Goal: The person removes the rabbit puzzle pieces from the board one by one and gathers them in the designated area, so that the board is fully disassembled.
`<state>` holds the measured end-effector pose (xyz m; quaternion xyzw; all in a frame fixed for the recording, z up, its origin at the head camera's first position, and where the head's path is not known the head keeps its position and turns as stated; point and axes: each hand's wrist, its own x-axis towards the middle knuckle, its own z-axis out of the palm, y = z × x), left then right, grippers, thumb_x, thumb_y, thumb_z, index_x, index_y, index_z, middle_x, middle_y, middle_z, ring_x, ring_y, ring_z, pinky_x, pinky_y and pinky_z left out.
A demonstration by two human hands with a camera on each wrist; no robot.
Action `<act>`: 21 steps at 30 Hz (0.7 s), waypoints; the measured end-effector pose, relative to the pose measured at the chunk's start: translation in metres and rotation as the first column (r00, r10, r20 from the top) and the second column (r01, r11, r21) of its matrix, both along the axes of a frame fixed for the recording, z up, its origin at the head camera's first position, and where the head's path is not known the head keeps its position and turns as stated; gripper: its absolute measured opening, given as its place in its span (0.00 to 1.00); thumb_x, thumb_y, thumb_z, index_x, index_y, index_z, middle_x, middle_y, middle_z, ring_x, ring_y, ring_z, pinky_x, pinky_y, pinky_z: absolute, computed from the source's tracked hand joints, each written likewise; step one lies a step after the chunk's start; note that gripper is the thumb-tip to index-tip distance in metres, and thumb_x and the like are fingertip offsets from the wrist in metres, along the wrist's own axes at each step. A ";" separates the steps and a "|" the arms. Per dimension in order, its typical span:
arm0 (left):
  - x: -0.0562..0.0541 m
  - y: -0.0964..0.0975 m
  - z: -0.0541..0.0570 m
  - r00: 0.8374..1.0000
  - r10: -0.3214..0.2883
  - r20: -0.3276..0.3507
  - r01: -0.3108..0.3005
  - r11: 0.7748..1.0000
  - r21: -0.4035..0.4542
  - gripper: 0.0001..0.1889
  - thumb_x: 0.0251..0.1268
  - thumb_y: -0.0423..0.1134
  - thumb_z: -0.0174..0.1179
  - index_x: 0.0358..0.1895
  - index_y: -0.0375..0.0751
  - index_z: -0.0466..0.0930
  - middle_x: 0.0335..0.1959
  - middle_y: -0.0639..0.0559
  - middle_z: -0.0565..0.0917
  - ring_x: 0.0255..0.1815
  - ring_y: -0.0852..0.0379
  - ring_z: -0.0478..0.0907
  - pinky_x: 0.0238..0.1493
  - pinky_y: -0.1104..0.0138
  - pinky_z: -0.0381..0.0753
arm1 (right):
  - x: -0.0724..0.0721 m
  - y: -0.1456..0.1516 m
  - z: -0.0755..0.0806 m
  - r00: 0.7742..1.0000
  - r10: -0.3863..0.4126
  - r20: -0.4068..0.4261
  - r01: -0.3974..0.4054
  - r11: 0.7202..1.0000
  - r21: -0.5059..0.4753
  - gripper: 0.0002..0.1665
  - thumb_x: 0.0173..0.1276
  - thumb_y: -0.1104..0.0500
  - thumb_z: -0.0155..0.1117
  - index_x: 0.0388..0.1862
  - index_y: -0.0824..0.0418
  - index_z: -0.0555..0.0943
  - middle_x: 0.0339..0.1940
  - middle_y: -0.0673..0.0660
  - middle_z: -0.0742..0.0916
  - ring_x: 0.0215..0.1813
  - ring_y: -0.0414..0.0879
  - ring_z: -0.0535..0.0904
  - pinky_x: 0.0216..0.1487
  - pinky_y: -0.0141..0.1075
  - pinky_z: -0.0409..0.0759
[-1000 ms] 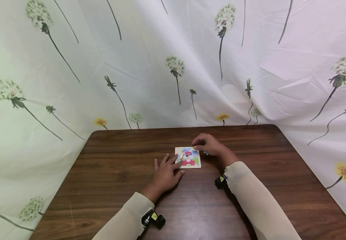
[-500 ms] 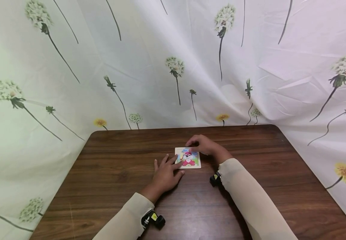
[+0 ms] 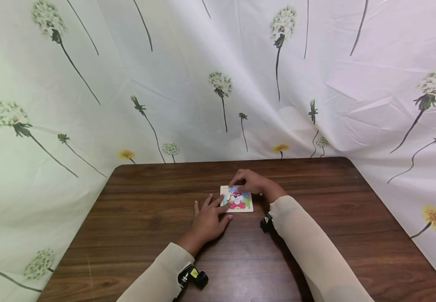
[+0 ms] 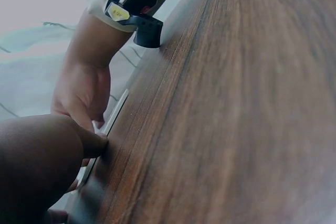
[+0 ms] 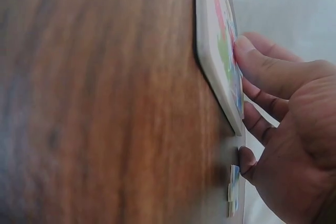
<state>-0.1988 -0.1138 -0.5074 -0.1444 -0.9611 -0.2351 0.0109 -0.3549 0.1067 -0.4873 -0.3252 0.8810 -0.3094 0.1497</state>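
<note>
A small square jigsaw puzzle [image 3: 237, 204], showing a pink-and-white cartoon animal within a pale frame, lies flat on the table. My left hand [image 3: 207, 220] rests with fingers spread, its fingertips on the puzzle's left side. Over the top right part of the puzzle, my right hand [image 3: 254, 183] bends its thumb and fingers down. In the right wrist view, the right thumb [image 5: 252, 59] touches the picture, with the other fingers behind it. Whether a piece sits between them is hidden. Small loose pieces [image 5: 233, 190] lie beside the board, beneath the right hand.
The dark wooden table [image 3: 146, 201] extends around the puzzle. Behind it hangs a white cloth [image 3: 187, 105] printed with dandelions. Each sleeve carries a black wrist camera, the left one [image 3: 193, 277] and the right one [image 3: 267, 222].
My right hand has moved left across the puzzle's upper part, from its top right corner towards the middle. My left hand and the puzzle stay in place.
</note>
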 end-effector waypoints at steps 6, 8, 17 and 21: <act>0.000 0.000 0.000 1.000 -0.001 0.005 0.001 1.000 -0.004 0.24 0.81 0.56 0.64 0.74 0.58 0.83 0.85 0.51 0.71 0.90 0.34 0.58 0.80 0.19 0.43 | -0.001 -0.003 0.000 1.000 0.018 -0.026 -0.016 0.998 0.060 0.14 0.77 0.62 0.72 0.55 0.48 0.94 0.68 0.60 0.82 0.73 0.59 0.75 0.78 0.58 0.73; 0.000 -0.001 -0.001 1.000 -0.001 0.000 0.001 1.000 -0.001 0.24 0.81 0.56 0.64 0.74 0.58 0.83 0.85 0.51 0.71 0.90 0.34 0.58 0.80 0.19 0.43 | 0.000 -0.005 0.002 0.999 0.022 -0.038 -0.018 0.996 0.091 0.14 0.79 0.62 0.70 0.56 0.47 0.93 0.68 0.59 0.81 0.74 0.59 0.73 0.78 0.61 0.71; 0.000 -0.002 -0.003 1.000 -0.009 -0.028 0.009 1.000 0.011 0.24 0.80 0.54 0.66 0.73 0.56 0.84 0.84 0.49 0.73 0.89 0.32 0.59 0.80 0.19 0.44 | 0.008 -0.013 0.010 0.993 0.070 -0.091 -0.047 0.972 0.229 0.10 0.83 0.61 0.65 0.53 0.45 0.85 0.66 0.57 0.78 0.73 0.60 0.71 0.77 0.71 0.64; -0.001 -0.002 -0.003 1.000 -0.006 -0.020 0.007 1.000 0.016 0.24 0.80 0.55 0.65 0.73 0.56 0.84 0.85 0.50 0.72 0.90 0.33 0.58 0.80 0.19 0.43 | 0.008 -0.016 0.011 0.993 0.075 -0.096 -0.049 0.968 0.246 0.09 0.83 0.61 0.65 0.52 0.46 0.83 0.61 0.56 0.80 0.67 0.56 0.72 0.74 0.68 0.67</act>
